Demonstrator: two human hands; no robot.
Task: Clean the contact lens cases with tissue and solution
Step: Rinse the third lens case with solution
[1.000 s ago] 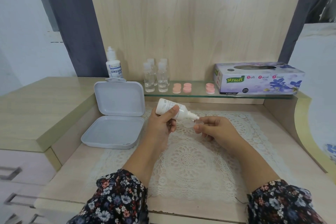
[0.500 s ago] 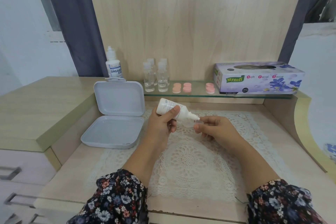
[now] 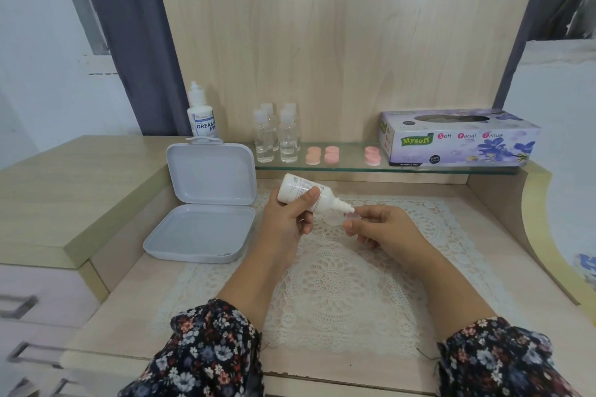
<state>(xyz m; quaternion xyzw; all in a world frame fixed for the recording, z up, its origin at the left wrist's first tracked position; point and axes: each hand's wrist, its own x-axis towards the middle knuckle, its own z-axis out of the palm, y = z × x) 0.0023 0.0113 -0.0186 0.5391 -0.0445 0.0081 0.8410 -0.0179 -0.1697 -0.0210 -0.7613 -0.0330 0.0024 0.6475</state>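
Head view: the left hand (image 3: 287, 219) is wrapped around a small white bottle (image 3: 304, 192), thumb across its side, tilting it so the nozzle points down and to the right. The nozzle tip sits right at the clear lens case (image 3: 342, 219), which the right hand (image 3: 383, 230) pinches between thumb and fingertips; the case is see-through and its outline is hard to make out. Both hands hover over a white lace mat (image 3: 338, 284) that covers the middle of the desk (image 3: 135, 300).

Left of the left hand, an open grey box (image 3: 206, 203) lies with its lid standing up against the raised side counter (image 3: 64, 190); the box's near edge is close to the mat's left border. Bare desk runs along the near edge below the sleeves. To the right of the right hand the mat gives way to bare wood up to a curved side panel (image 3: 529, 219).

Beyond the hands a glass shelf (image 3: 348, 167) carries four clear vials (image 3: 277, 135), six pink caps (image 3: 332, 155) in pairs, and a tissue box (image 3: 458, 138) at the right end. The box reads "Mysoft", "Soft Facial Tissue", and a dark round badge with "100%". Behind the grey box's lid stands a second bottle (image 3: 201, 113) labelled "DREAM EYE". Small print on the held bottle cannot be read.
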